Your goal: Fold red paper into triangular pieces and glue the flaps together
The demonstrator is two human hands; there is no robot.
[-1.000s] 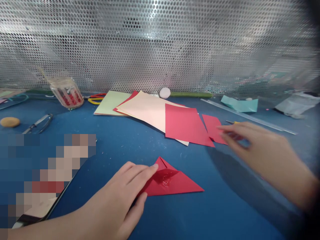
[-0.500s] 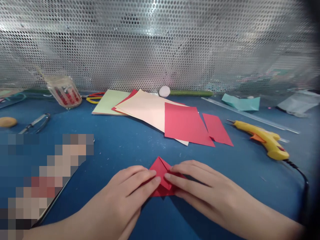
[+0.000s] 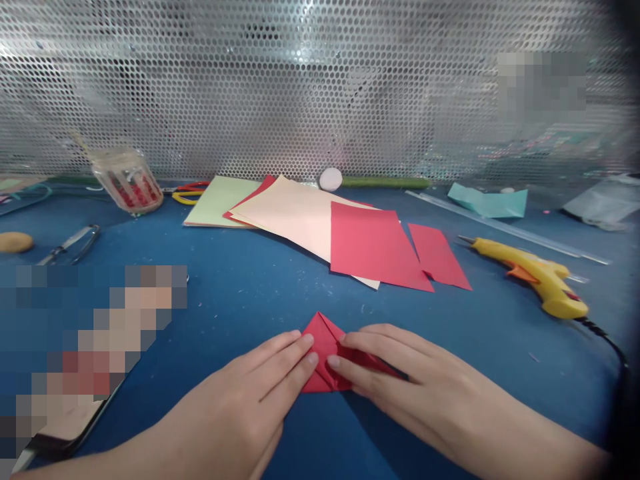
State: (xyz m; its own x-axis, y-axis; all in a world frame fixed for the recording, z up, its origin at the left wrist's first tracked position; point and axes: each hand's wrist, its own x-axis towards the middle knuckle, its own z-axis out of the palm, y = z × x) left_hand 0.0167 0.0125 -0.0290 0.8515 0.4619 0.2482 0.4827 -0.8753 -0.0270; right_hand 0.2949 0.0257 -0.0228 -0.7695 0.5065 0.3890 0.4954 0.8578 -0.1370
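Observation:
A folded piece of red paper [image 3: 326, 339] lies on the blue table in front of me, its pointed tip facing away and creases running across it. My left hand [image 3: 245, 393] grips its left side, with the fingertips pressed on top and the thumb hidden. On the right side, my right hand [image 3: 420, 380] holds the paper, two fingertips resting near the middle creases. The fingers of both hands cover the paper's side corners. Beyond it lie a red paper sheet [image 3: 375, 243] and a narrower red strip [image 3: 440, 257].
Cream paper [image 3: 290, 213] and light green paper [image 3: 220, 203] lie under the red sheet's left. A yellow glue gun [image 3: 535, 273] with a black cord is at right. A tilted jar [image 3: 127, 180] and a pixelated phone-like object [image 3: 70, 423] are at left. Perforated metal [image 3: 280, 100] stands behind.
My right fingers have shifted slightly on the red paper, and its lower folds show a different crease pattern. The left hand stays almost in place.

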